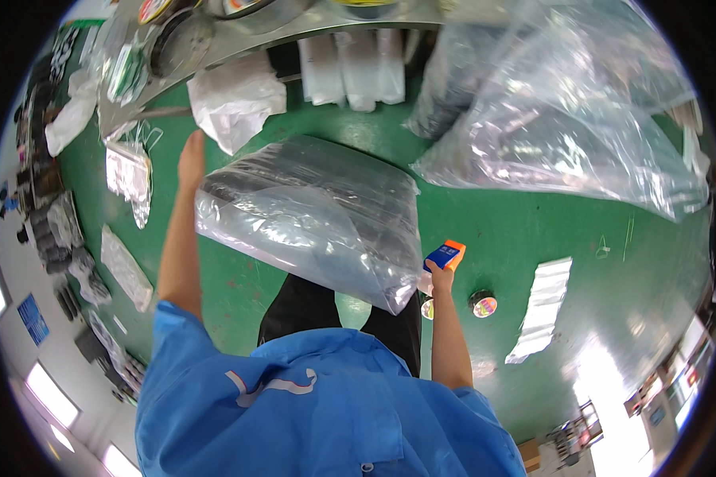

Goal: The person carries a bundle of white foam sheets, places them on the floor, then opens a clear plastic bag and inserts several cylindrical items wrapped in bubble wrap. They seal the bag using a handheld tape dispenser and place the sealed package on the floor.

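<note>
A large clear plastic bag with a folded-over top (310, 220) lies in front of my body, its contents dark and hard to make out. My left hand (192, 156) is beyond the bag's left corner, near a crumpled white plastic bag (235, 98); whether its fingers hold anything cannot be seen. My right hand (441, 275) is at the bag's right corner, closed around a blue and orange tape dispenser (444, 256). Below that hand, partly hidden by my forearm, is a roll of tape (428, 309). Another tape roll (483, 303) rests on the green floor to the right.
A metal workbench (238, 37) with round containers stands ahead. White plastic rolls (358, 68) sit beneath it. Large filled clear bags (561, 131) stand at the front right. A white folded sheet (542, 307) lies on the floor at right, a plastic packet (125, 268) at left.
</note>
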Demonstrator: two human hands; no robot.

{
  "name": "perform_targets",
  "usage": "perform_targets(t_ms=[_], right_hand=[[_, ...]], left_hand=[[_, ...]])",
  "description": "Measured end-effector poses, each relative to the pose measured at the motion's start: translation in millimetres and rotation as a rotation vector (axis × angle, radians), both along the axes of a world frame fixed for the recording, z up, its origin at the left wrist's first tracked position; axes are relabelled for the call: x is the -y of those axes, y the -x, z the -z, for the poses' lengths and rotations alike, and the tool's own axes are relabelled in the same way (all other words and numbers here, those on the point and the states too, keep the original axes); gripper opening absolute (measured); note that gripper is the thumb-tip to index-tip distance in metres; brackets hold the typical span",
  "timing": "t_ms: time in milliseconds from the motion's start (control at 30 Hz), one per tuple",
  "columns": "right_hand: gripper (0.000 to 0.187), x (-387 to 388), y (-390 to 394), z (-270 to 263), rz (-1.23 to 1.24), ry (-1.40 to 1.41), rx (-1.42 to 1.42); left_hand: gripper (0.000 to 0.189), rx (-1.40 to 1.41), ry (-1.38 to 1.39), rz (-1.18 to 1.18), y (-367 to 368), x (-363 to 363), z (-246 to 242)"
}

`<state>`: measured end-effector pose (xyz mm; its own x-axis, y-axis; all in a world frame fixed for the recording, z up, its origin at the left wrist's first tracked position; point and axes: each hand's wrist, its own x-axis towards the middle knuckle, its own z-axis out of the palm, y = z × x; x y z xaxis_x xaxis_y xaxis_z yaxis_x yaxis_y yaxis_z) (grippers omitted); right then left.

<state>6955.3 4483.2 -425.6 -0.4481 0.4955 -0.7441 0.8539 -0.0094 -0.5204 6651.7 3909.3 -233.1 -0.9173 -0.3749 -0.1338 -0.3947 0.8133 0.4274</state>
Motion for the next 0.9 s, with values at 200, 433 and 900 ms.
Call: perform_targets(t_ms=[200,433,900], right_hand=[[0.061,9.2,31.9,-1.6,-0.057,0.098,0.113],[0.046,69.3,90.3,-108.5,-0.047,0.403,0.202],[0.042,472.7,306.9,-110.3,-1.404,-0.221,-0.123]], left_hand=[[0.063,0.785,-1.261,-0.638,-93.1,102.9,63.3],[0.055,0.649,-1.589,-0.766,-140.8,111.9,45.5],[0.041,0.106,-0.905,-1.025,-518.6,143.6,-44.9]])
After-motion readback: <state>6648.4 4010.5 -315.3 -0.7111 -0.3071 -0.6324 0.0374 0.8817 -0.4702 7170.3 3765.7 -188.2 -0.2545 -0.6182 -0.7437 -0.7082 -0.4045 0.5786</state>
